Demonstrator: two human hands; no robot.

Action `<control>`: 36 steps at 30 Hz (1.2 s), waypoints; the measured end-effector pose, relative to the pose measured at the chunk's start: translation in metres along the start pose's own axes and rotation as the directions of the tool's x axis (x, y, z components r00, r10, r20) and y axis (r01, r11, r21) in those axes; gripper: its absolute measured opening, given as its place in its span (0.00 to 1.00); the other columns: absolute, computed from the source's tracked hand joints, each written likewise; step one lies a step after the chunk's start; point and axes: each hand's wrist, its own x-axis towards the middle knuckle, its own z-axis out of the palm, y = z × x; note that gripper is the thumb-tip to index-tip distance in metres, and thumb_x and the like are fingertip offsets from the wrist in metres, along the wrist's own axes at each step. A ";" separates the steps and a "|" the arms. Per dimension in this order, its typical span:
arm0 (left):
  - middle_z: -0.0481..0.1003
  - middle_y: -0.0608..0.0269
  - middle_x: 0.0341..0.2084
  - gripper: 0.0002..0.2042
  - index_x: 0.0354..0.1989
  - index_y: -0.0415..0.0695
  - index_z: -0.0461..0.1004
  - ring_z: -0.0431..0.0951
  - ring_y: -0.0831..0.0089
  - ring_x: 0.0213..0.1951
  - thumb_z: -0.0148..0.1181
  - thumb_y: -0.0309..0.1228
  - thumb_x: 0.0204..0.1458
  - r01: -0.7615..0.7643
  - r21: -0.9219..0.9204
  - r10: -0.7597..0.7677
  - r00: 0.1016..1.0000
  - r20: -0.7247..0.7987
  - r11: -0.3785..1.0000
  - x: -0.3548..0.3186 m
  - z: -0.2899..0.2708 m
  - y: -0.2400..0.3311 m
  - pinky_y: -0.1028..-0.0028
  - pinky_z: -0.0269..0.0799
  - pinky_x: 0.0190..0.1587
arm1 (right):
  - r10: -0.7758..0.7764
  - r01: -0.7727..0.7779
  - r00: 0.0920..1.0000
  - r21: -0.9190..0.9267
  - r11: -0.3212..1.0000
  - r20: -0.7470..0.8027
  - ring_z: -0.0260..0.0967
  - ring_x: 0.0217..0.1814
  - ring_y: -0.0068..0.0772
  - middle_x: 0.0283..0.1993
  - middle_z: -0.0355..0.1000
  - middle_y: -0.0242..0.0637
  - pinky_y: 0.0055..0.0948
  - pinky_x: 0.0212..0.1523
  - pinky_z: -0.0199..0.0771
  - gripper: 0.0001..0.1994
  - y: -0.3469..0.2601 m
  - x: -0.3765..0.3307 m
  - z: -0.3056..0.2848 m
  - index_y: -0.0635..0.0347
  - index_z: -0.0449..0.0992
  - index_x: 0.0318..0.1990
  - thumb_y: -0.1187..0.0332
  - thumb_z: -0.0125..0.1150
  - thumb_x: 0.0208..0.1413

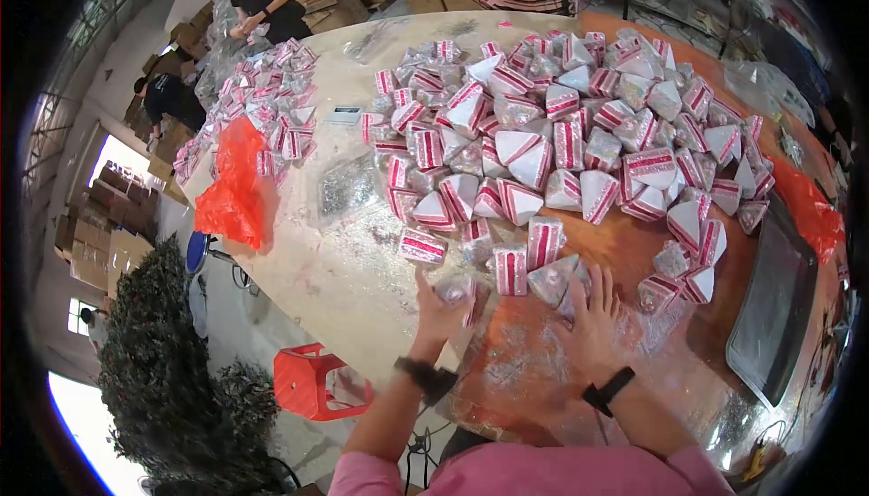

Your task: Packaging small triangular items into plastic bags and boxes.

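My left hand (440, 313) is curled round a plastic-wrapped imitation cake slice (457, 291) near the table's front edge. The slice is a whitish wedge with a red-and-white striped side. To its right, my right hand (590, 322) lies low over the table with fingers stretched out, touching the edge of another wrapped wedge (552, 277). Between the hands stands a striped slice (510, 270), with one more striped slice (545, 241) just behind it. A slice lying on its side (423, 246) is beyond my left fingertips.
A big heap of wrapped slices (543, 147) spreads behind my hands; a second pile (258, 102) lies far left beside a red plastic bag (233, 190). A dark tray (771, 301) is at the right. A red stool (312, 383) stands below the table. Other people work beyond the table.
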 end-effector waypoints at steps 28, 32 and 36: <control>0.53 0.35 0.49 0.50 0.59 0.37 0.39 0.55 0.46 0.53 0.67 0.36 0.27 -0.037 0.085 0.029 0.995 0.092 0.996 0.218 0.120 0.040 0.64 0.54 0.55 | 0.211 -0.244 0.954 -0.142 0.959 -0.214 0.37 0.64 0.54 0.63 0.41 0.45 0.61 0.52 0.51 0.43 0.012 0.170 0.018 0.47 0.47 0.60 0.60 0.66 0.34; 0.52 0.35 0.51 0.48 0.58 0.35 0.42 0.53 0.47 0.54 0.67 0.37 0.29 0.033 0.029 -0.036 0.992 0.117 0.999 0.235 0.121 0.038 0.63 0.53 0.55 | 0.267 -0.299 0.938 -0.129 0.945 -0.220 0.37 0.64 0.55 0.63 0.40 0.45 0.59 0.51 0.54 0.44 0.009 0.189 0.022 0.47 0.46 0.61 0.62 0.66 0.34; 0.55 0.40 0.52 0.42 0.57 0.37 0.47 0.56 0.52 0.54 0.65 0.39 0.35 -0.294 -0.061 0.295 0.955 0.017 0.954 0.220 0.096 0.035 0.62 0.53 0.54 | 0.230 -0.262 0.941 -0.102 0.960 -0.246 0.40 0.63 0.58 0.62 0.44 0.48 0.56 0.50 0.58 0.44 -0.001 0.197 0.024 0.45 0.44 0.61 0.66 0.65 0.35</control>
